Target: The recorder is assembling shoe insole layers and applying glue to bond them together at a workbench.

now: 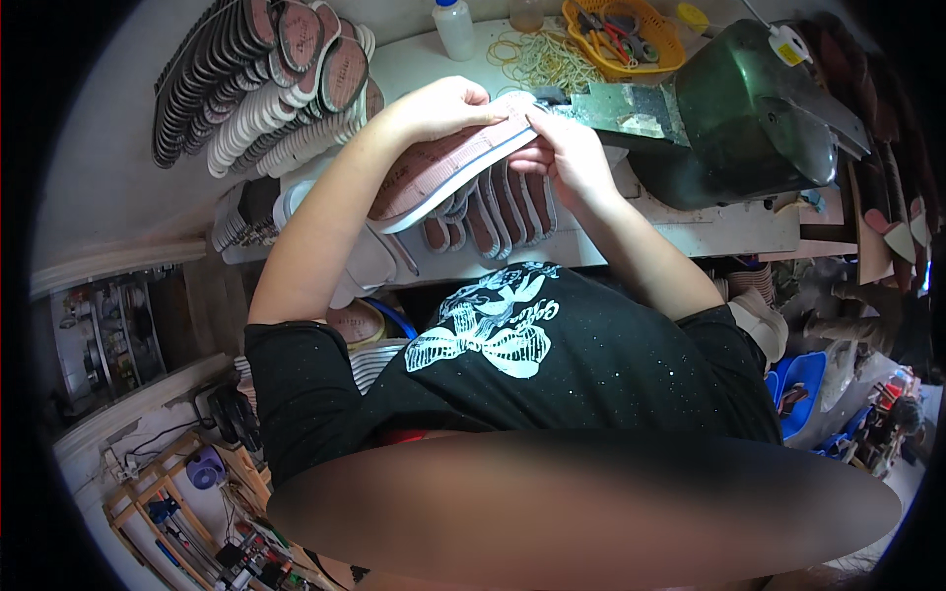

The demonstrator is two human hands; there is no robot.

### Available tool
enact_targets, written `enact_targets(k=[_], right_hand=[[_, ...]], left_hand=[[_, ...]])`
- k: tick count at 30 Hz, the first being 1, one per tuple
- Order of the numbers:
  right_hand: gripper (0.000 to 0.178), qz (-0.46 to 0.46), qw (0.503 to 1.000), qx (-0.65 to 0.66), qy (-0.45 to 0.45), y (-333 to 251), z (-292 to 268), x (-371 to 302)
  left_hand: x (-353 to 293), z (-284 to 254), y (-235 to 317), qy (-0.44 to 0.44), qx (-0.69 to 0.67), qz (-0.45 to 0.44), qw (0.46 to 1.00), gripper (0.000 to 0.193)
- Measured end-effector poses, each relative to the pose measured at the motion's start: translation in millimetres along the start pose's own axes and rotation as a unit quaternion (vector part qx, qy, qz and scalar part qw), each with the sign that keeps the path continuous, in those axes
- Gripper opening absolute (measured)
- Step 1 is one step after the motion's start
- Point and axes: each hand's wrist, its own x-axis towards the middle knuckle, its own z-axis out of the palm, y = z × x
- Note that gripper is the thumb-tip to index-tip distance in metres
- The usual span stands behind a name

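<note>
Between my hands is a long shoe sole (434, 179) with a pinkish-brown face, a white rim and a thin blue line along its side. It tilts, with one end up by the working end of a green machine (754, 103). My left hand (443, 106) reaches over the sole's upper edge, its fingers closed on it near that end. On the other side, my right hand (574, 163) pinches the rim at the tip, close to the machine's flat green arm (626, 110). The exact contact between sole and machine is hidden by my fingers.
Stacked soles (296, 84) stand at the far left, and a row of soles (503, 212) hangs at the bench's near edge. Behind my hands lie a tangle of pale bands (542, 59), a white bottle (454, 30) and an orange basket (631, 59) of tools.
</note>
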Motion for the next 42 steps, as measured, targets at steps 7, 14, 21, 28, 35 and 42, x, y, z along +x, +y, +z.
enact_targets(k=[7, 14, 21, 28, 35, 42], right_hand=[[0.028, -0.023, 0.999, -0.024, 0.015, -4.7, 2.3, -3.6], [0.03, -0.028, 0.999, -0.041, 0.003, 3.1, -4.5, 1.0], [0.028, -0.066, 0.996, -0.063, 0.002, 8.5, -12.3, 7.6], [0.022, 0.036, 0.996, -0.037, -0.076, -19.3, -30.6, -13.5], [0.022, 0.143, 0.954, -0.21, -0.157, -17.1, -39.7, -69.7], [0.022, 0.04, 0.997, -0.053, -0.028, 4.7, -26.5, -34.7]], left_hand=[[-19.4, 11.4, 22.4, 0.048, -0.009, -0.039, 0.998, 0.038], [-24.2, 29.2, 16.3, 0.112, -0.028, -0.046, 0.992, 0.041], [-27.6, 55.4, 26.0, 0.188, -0.192, -0.059, 0.961, 0.037], [-22.8, 66.8, 32.7, 0.133, -0.321, -0.09, 0.934, 0.04], [-13.4, 49.4, 30.1, 0.151, -0.247, -0.108, 0.951, 0.045], [16.8, 29.2, -7.8, 0.297, -0.027, -0.042, 0.954, 0.056]])
